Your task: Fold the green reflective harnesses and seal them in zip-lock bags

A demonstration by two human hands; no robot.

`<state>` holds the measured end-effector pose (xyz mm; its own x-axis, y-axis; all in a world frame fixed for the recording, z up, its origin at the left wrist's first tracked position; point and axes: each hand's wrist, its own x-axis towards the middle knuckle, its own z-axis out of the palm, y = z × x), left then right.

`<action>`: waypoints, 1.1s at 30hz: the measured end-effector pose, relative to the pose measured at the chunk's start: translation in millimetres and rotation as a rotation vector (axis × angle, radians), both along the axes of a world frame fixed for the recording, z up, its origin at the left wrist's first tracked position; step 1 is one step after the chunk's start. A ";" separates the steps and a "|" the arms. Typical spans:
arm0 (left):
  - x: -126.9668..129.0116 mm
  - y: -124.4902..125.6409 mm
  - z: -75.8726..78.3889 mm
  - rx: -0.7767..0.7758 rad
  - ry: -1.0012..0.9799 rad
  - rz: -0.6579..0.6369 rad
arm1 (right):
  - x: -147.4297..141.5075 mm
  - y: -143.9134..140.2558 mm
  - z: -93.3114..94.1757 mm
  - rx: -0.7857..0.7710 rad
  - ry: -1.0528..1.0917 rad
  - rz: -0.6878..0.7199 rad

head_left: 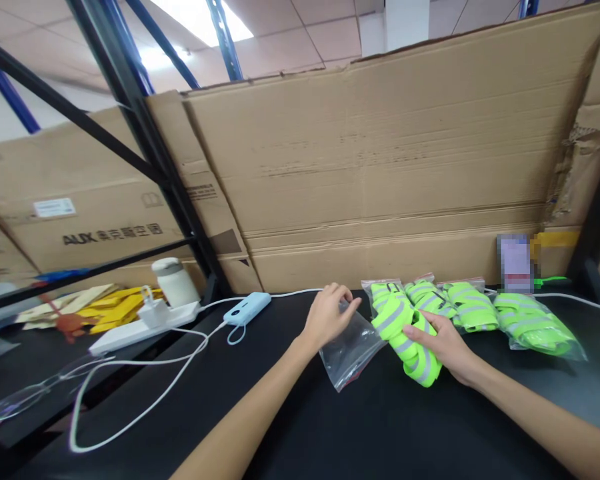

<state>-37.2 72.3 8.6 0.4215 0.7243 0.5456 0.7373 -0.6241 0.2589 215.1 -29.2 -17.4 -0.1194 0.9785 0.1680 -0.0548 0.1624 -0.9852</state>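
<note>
My right hand (445, 347) is closed around a folded bundle of neon yellow-green reflective strap (405, 343), thumb on top, held just above the black tabletop. To its left, my left hand (330, 312) has curled fingers at the upper part of a clear zip bag (347, 357); the fingertips are partly hidden. The bag looks flat, with its zip edge towards me. Behind the held bundle, several similar neon strap bundles in clear bags (473, 307) lie in a row. The rightmost bagged bundle (535, 327) sits beyond my right hand.
A light blue power bank (247, 308) on a white cable lies left of my hands. Farther left are a white power strip (145, 328), a pale bottle (175, 281), yellow folded items (115, 308) and glasses (23, 400). A cardboard wall (380, 167) closes off the back.
</note>
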 end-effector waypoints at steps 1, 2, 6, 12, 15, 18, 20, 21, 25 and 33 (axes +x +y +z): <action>3.5 -6.6 3.1 -0.049 0.037 -0.077 | 1.9 1.5 -1.6 -0.027 0.042 -0.025; 6.7 -13.4 5.7 -0.119 0.086 -0.187 | 3.6 2.8 -2.9 -0.053 0.080 -0.047; 17.0 -36.2 9.7 -0.297 0.270 -0.420 | 7.9 5.8 -4.5 -0.097 0.147 -0.103; 18.8 -32.7 3.6 -0.255 0.248 -0.340 | 6.2 5.6 -3.3 -0.064 0.068 -0.098; 14.9 -23.0 0.4 -0.117 0.093 -0.221 | 5.4 4.6 -3.2 -0.054 0.021 -0.057; 14.2 -19.1 -3.4 -0.086 -0.099 -0.113 | 4.8 3.6 -3.0 -0.020 -0.032 -0.001; 16.4 -20.3 -6.8 -0.085 -0.166 -0.110 | 3.6 2.8 -2.3 0.015 -0.091 0.037; 18.2 -21.6 -8.9 -0.086 -0.179 -0.130 | 2.8 2.2 -1.8 0.035 -0.122 0.055; 26.1 -26.6 -18.7 -0.140 -0.198 -0.235 | -0.5 0.2 -0.1 0.106 -0.177 0.098; 30.2 -29.3 -21.0 -0.099 -0.167 -0.331 | 0.0 0.4 0.0 0.068 -0.165 0.111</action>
